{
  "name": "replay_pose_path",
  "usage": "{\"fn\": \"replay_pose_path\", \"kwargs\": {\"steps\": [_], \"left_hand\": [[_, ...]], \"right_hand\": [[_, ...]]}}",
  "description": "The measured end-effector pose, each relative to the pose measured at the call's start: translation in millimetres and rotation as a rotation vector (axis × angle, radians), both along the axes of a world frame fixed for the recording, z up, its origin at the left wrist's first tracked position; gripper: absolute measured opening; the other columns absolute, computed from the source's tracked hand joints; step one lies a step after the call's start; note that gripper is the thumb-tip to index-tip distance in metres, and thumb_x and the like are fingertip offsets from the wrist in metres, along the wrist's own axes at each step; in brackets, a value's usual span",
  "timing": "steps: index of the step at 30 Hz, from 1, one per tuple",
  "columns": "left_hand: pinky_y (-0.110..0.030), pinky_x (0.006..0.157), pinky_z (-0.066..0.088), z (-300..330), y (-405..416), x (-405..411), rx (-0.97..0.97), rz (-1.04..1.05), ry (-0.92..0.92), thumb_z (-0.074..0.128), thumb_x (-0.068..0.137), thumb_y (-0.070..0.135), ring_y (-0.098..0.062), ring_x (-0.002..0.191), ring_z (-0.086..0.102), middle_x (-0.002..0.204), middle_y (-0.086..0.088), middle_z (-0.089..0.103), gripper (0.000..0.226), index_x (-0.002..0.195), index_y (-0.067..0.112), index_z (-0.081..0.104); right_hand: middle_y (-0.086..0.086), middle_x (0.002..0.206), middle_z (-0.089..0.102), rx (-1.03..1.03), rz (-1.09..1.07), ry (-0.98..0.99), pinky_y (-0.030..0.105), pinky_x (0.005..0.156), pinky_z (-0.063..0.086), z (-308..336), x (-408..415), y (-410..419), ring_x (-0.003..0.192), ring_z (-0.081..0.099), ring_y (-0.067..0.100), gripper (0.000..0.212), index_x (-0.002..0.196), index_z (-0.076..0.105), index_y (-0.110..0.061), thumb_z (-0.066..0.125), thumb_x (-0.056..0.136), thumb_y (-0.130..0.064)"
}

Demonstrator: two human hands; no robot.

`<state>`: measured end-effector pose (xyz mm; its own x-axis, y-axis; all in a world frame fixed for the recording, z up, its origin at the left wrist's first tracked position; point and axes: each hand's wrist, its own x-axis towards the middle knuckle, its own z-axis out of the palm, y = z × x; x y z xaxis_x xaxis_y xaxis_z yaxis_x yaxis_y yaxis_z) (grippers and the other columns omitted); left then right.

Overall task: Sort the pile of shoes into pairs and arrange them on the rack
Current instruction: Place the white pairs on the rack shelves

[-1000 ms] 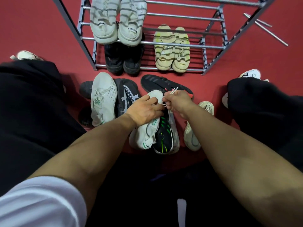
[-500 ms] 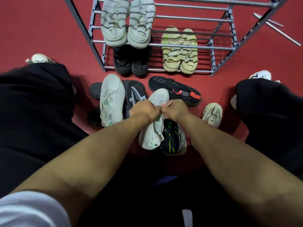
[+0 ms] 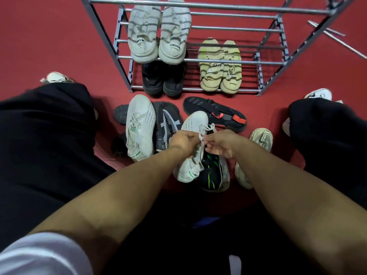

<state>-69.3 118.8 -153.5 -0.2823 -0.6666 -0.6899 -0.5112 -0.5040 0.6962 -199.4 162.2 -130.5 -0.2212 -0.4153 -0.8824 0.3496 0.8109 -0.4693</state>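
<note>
A white sneaker with green marks (image 3: 193,124) lies on the red floor in front of me, resting partly on a black and green shoe (image 3: 211,171). My left hand (image 3: 183,140) and my right hand (image 3: 221,143) both pinch its white laces (image 3: 206,130) just above the tongue. Its matching white sneaker (image 3: 140,126) lies to the left. A grey metal rack (image 3: 218,60) stands beyond, holding a white pair (image 3: 158,34), a black pair (image 3: 162,80) and a pale yellow pair (image 3: 220,70).
Loose on the floor are a dark grey patterned shoe (image 3: 166,124), a black sandal with red tabs (image 3: 216,114) and a cream shoe (image 3: 260,137). My knees in black trousers flank the pile. Two metal rods (image 3: 335,38) lie at the far right.
Both hands have drawn back toward me along the white sneaker and parted a little, and the lace ends now stick up between them. The view has tilted down.
</note>
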Motion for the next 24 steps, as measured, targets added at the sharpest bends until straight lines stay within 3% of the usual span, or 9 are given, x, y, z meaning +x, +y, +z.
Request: {"fn": "replay_pose_path", "kwargs": {"steps": [3, 6, 8, 10, 12, 16, 20, 24], "left_hand": [[-0.019, 0.054, 0.054, -6.6, -0.2, 1.7, -0.169, -0.209, -0.119, 0.067, 0.086, 0.016, -0.009, 0.054, 0.064, 0.084, 0.002, 0.075, 0.012, 0.090, 0.022, 0.077], [-0.029, 0.079, 0.059, -10.9, -3.5, 2.7, -0.333, -0.331, -0.254, 0.074, 0.078, 0.019, -0.013, 0.077, 0.071, 0.095, 0.007, 0.073, 0.013, 0.069, 0.027, 0.070], [-0.035, 0.083, 0.056, -7.1, -3.8, 2.6, -0.427, -0.356, -0.342, 0.071, 0.078, 0.020, -0.019, 0.089, 0.067, 0.105, 0.004, 0.065, 0.020, 0.064, 0.029, 0.060], [-0.037, 0.082, 0.055, -1.3, -3.0, 2.1, -0.505, -0.477, -0.443, 0.068, 0.080, 0.024, -0.023, 0.095, 0.065, 0.106, 0.000, 0.065, 0.007, 0.085, 0.030, 0.069], [-0.035, 0.079, 0.055, -0.7, 0.1, 1.8, -0.604, -0.618, -0.531, 0.068, 0.081, 0.025, -0.024, 0.098, 0.066, 0.105, 0.000, 0.068, 0.024, 0.103, 0.034, 0.069], [-0.036, 0.079, 0.052, -3.8, 2.9, 2.8, -0.729, -0.705, -0.628, 0.058, 0.086, 0.021, -0.027, 0.103, 0.065, 0.110, -0.003, 0.069, 0.024, 0.108, 0.025, 0.067], [-0.035, 0.079, 0.049, 0.2, 5.7, 4.1, -0.690, -0.699, -0.585, 0.056, 0.088, 0.028, -0.030, 0.104, 0.063, 0.108, -0.007, 0.069, 0.021, 0.105, 0.022, 0.067], [-0.033, 0.080, 0.051, 0.5, 2.1, 18.2, -0.619, -0.786, -0.395, 0.060, 0.084, 0.032, -0.029, 0.103, 0.061, 0.104, -0.004, 0.069, 0.012, 0.094, 0.030, 0.066]], "right_hand": [[0.004, 0.072, 0.058, 0.038, 0.009, -0.037, 0.021, 0.047, 0.056, -5.8, -5.2, 4.1, 0.057, 0.052, 0.007, 0.017, 0.078, 0.059, -0.006, 0.058, 0.094, -0.006], [0.001, 0.069, 0.056, 0.073, 0.085, -0.014, 0.021, 0.050, 0.055, -9.5, -1.1, 2.7, 0.058, 0.048, 0.007, 0.018, 0.076, 0.059, -0.009, 0.059, 0.094, -0.011], [-0.002, 0.064, 0.052, 0.069, 0.134, 0.001, 0.022, 0.055, 0.052, -10.9, 3.2, -0.5, 0.054, 0.044, 0.006, 0.018, 0.076, 0.058, -0.012, 0.062, 0.093, -0.017], [-0.002, 0.067, 0.052, 0.056, 0.211, 0.071, 0.023, 0.057, 0.050, -11.9, 6.4, -2.7, 0.059, 0.047, 0.008, 0.015, 0.081, 0.060, -0.014, 0.069, 0.088, -0.024], [0.001, 0.077, 0.056, 0.017, 0.306, 0.189, 0.025, 0.060, 0.051, -17.0, 9.2, -1.8, 0.070, 0.053, 0.011, 0.017, 0.086, 0.061, -0.013, 0.073, 0.084, -0.026], [0.003, 0.078, 0.057, -0.077, 0.425, 0.303, 0.033, 0.071, 0.058, -25.4, 14.2, 2.4, 0.069, 0.058, 0.015, 0.020, 0.074, 0.059, -0.020, 0.061, 0.093, -0.027], [0.012, 0.085, 0.068, -0.069, 0.693, 0.649, 0.036, 0.078, 0.053, -28.1, 14.1, 2.3, 0.088, 0.066, 0.032, 0.025, 0.081, 0.068, -0.005, 0.060, 0.088, -0.028], [0.011, 0.076, 0.060, -0.072, 0.765, 0.820, 0.031, 0.069, 0.041, -30.3, 20.1, 6.8, 0.086, 0.061, 0.032, 0.034, 0.057, 0.050, -0.015, 0.055, 0.089, -0.025]]}}
